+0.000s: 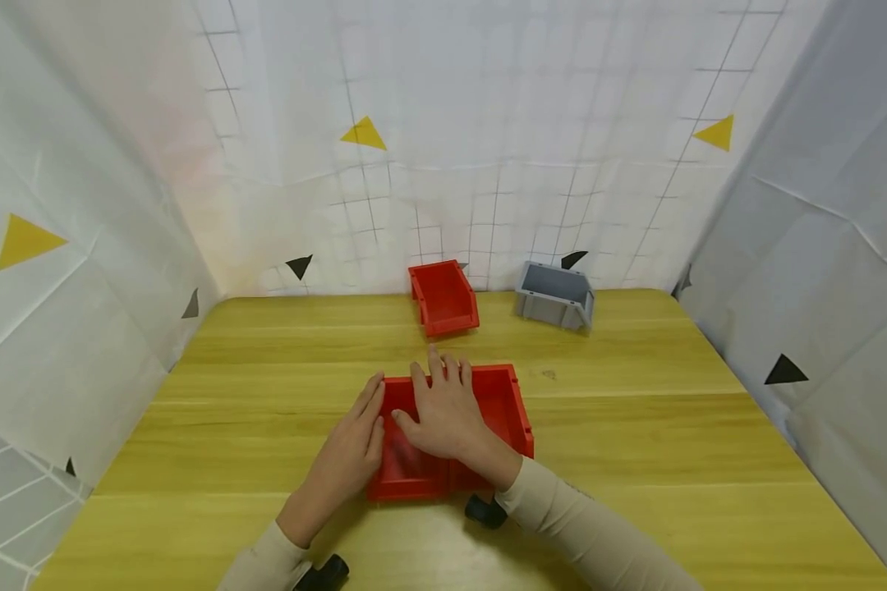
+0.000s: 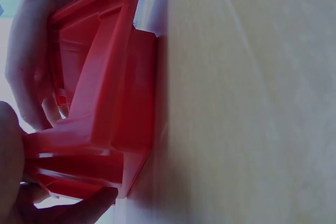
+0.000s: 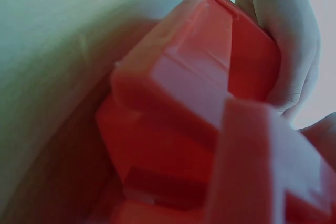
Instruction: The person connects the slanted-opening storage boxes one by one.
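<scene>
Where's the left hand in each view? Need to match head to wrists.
Head: left hand just left of centre, fingers along the left side of the red plastic.
Left wrist: bottom-left corner, partly cut off by the frame; the hand higher up is the right hand.
Right wrist: upper right, beyond the red plastic.
Shared landmark: the red plastic at the hands, visible in all three.

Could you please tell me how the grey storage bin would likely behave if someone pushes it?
The grey storage bin is probably stiff: its walls look moulded, with straight edges. It is likely light for its size, being hollow and thin-walled. If pushed, it may slide rather than roll, given its boxy shape.
</scene>
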### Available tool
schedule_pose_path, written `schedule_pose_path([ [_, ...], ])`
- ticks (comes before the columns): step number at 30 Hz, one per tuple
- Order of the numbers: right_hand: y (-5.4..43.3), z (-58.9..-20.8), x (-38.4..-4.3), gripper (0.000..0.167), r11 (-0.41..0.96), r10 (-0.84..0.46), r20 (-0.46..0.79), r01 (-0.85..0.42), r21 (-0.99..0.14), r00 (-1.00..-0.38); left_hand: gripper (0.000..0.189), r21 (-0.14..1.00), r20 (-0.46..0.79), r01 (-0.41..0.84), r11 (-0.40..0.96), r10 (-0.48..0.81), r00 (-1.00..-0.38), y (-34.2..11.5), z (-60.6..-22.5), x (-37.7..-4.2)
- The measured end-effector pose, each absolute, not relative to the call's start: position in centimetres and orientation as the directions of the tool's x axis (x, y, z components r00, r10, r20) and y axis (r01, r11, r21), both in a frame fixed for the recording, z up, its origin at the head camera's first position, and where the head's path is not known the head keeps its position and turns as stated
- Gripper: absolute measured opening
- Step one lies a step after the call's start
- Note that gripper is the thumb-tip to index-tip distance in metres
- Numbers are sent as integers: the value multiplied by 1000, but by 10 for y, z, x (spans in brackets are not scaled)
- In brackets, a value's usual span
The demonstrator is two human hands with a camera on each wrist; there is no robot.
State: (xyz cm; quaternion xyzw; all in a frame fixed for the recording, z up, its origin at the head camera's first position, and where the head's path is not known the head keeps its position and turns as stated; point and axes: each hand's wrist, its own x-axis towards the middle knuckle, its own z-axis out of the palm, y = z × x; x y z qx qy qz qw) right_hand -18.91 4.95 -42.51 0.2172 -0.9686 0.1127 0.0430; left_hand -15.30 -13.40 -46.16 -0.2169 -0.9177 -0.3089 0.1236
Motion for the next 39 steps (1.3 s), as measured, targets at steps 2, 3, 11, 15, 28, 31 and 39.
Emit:
schedule_pose_path([
  [2, 50, -426, -189, 78, 879, -412, 138, -432, -201, -901, 58, 509, 362, 477, 717, 324, -874, -134, -462, -153],
  [3, 50, -428, -189, 78, 878, -412, 141, -433, -201, -900, 58, 510, 363, 478, 715, 325, -873, -134, -462, -153],
  [11, 53, -440, -190, 84, 871, -413, 156, -439, -222, -897, 57, 512, 372, 483, 710, 324, -870, -133, -463, -154],
  [15, 55, -445, -192, 88, 863, -404, 169, -436, -257, -899, 57, 507, 382, 488, 711, 322, -866, -130, -463, -155],
  [28, 88, -415, -185, 90, 645, -486, 114, -443, -623, -867, 58, 550, 349, 459, 698, 307, -885, -135, -461, -151],
  [31, 109, -393, -188, 88, 605, -480, 152, -451, -656, -864, 58, 555, 339, 450, 700, 304, -890, -136, -460, -151],
  [39, 183, -364, -257, 65, 682, -416, 223, -465, -564, -881, 59, 550, 333, 437, 712, 293, -896, -135, -459, -150],
])
